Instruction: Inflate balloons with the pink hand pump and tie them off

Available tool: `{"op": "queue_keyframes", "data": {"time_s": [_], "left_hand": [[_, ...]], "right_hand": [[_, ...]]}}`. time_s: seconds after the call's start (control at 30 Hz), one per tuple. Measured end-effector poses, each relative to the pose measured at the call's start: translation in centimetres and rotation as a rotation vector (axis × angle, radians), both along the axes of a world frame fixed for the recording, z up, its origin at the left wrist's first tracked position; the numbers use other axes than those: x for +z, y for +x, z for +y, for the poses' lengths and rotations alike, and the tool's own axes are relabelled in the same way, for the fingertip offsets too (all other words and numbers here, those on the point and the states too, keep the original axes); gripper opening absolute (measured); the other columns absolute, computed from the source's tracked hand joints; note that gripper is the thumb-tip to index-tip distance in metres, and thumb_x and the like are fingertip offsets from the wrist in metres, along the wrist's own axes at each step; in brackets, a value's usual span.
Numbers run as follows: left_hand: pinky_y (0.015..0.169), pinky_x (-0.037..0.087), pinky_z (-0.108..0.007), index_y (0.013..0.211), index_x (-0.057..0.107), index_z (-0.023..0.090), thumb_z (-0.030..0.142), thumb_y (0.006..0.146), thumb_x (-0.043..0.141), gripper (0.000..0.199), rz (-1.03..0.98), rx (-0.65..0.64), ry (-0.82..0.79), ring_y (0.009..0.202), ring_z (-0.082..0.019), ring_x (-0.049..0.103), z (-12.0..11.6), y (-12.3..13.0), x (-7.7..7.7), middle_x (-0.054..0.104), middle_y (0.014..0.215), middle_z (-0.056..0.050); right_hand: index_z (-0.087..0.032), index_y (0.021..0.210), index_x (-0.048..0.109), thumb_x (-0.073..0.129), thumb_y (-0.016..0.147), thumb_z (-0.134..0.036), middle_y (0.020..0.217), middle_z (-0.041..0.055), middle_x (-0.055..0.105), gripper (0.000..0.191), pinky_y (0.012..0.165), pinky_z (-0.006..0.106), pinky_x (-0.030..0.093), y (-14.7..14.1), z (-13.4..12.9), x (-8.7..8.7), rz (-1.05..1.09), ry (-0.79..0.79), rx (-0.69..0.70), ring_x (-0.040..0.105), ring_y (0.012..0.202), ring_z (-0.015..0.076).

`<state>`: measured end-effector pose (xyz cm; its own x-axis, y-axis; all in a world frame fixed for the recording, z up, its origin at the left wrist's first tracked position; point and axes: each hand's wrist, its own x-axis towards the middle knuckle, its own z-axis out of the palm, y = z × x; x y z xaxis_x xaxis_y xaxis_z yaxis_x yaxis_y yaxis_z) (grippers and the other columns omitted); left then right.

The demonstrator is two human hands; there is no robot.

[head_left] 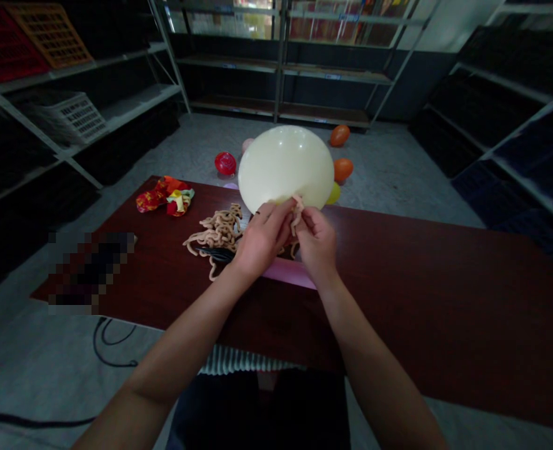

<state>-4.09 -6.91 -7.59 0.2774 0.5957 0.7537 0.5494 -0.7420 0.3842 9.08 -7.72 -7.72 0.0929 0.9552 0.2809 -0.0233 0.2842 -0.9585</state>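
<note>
A large cream balloon (285,165) stands over the far edge of the table, its lower end at my hands. My left hand (264,237) is closed at the balloon's base, pinching near a short beige cord. Just right of it, my right hand (317,240) has its fingers pressed together on the beige cord (297,215). Below the hands lies a pink tube-like object (289,272). A pile of beige cords (220,230) rests left of my left hand, with a black item (217,253) against it. The balloon's neck is hidden by my fingers.
Crumpled red and yellow wrappers (166,195) and a blurred dark object (100,262) lie on the left of the brown table (421,275). Red (225,164) and orange balloons (339,135) are on the floor beyond. Shelves (278,69) stand behind and at both sides.
</note>
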Motion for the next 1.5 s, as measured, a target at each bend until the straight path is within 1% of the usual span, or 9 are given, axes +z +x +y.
{"op": "queue_keyframes", "data": {"time_s": [0.2,0.33,0.53,0.63,0.8,0.97,1.2,1.37,1.5], "left_hand": [[0.085,0.055,-0.032,0.126,0.051,0.019,0.024,0.102,0.055,0.025,-0.122,0.059,-0.109,0.096,-0.019,0.069,-0.2,0.2,0.0,0.069,0.114,-0.011],[0.084,0.054,-0.033,0.113,0.055,0.019,0.03,0.103,0.056,0.014,-0.005,0.019,-0.062,0.096,-0.021,0.067,-0.1,-0.1,0.4,0.069,0.102,-0.008],[0.088,0.052,-0.036,0.115,0.058,0.017,0.02,0.105,0.047,0.016,0.146,0.034,0.008,0.1,-0.023,0.063,-0.2,-0.2,1.1,0.067,0.102,-0.01],[0.087,0.052,-0.036,0.112,0.058,0.017,0.021,0.106,0.045,0.015,0.151,0.07,-0.013,0.098,-0.023,0.063,-0.3,-0.3,1.3,0.066,0.099,-0.01],[0.083,0.051,-0.037,0.103,0.053,0.018,0.024,0.106,0.044,0.012,0.114,0.097,-0.018,0.093,-0.023,0.061,-0.1,-0.5,1.4,0.064,0.095,-0.01],[0.077,0.048,-0.036,0.096,0.052,0.019,0.026,0.105,0.045,0.013,0.073,0.036,-0.142,0.085,-0.022,0.059,-0.1,-0.9,1.7,0.063,0.091,-0.009],[0.065,0.043,-0.031,0.092,0.053,0.02,0.025,0.099,0.052,0.009,0.022,-0.194,-0.353,0.073,-0.017,0.057,-0.2,-2.3,2.9,0.063,0.084,-0.004],[0.076,0.048,-0.033,0.108,0.053,0.018,0.021,0.098,0.055,0.01,0.122,-0.124,-0.221,0.088,-0.021,0.062,-0.2,-2.0,2.0,0.064,0.1,-0.009],[0.082,0.05,-0.034,0.112,0.052,0.018,0.024,0.104,0.05,0.011,0.141,-0.048,-0.081,0.095,-0.023,0.064,0.1,-1.8,1.1,0.065,0.102,-0.009]], "right_hand": [[-0.025,0.096,0.062,0.056,0.093,-0.037,0.087,0.0014,0.069,0.014,0.07,0.029,0.052,-0.2,-0.3,-0.2,-0.098,0.063,-0.089,0.064,0.078,0.0155],[-0.026,0.096,0.061,0.055,0.094,-0.038,0.084,0.0002,0.066,0.014,0.065,0.027,0.049,-0.4,-0.4,-0.6,-0.114,0.08,-0.144,0.062,0.076,0.0151],[-0.027,0.095,0.06,0.054,0.095,-0.035,0.084,0.0005,0.067,0.01,0.068,0.028,0.049,-0.5,-0.7,-0.5,-0.181,0.119,-0.224,0.062,0.075,0.0154],[-0.027,0.096,0.061,0.053,0.095,-0.031,0.089,0.0019,0.07,0.009,0.076,0.031,0.051,-0.4,-0.9,-0.4,-0.3,0.19,-0.257,0.064,0.083,0.0173],[-0.027,0.095,0.062,0.051,0.098,-0.032,0.088,0.0014,0.071,0.013,0.075,0.03,0.051,-0.3,-1.1,-0.3,-0.447,0.253,-0.271,0.065,0.079,0.017],[-0.027,0.101,0.063,0.048,0.1,-0.032,0.093,0.0034,0.073,0.015,0.08,0.031,0.052,0.1,-0.9,-0.7,-0.528,0.31,-0.251,0.068,0.084,0.0183],[-0.027,0.103,0.066,0.05,0.099,-0.032,0.098,0.0054,0.076,0.017,0.087,0.035,0.054,0.6,-0.9,-1.2,-0.603,0.331,-0.201,0.071,0.09,0.021],[-0.027,0.101,0.068,0.051,0.097,-0.029,0.096,0.0036,0.076,0.018,0.082,0.034,0.054,1.2,-0.7,-0.6,-0.592,0.313,-0.266,0.07,0.085,0.0195],[-0.026,0.098,0.068,0.054,0.097,-0.03,0.086,0.0003,0.074,0.014,0.069,0.029,0.054,1.2,-0.6,0.2,-0.469,0.305,-0.221,0.067,0.07,0.015]]}}
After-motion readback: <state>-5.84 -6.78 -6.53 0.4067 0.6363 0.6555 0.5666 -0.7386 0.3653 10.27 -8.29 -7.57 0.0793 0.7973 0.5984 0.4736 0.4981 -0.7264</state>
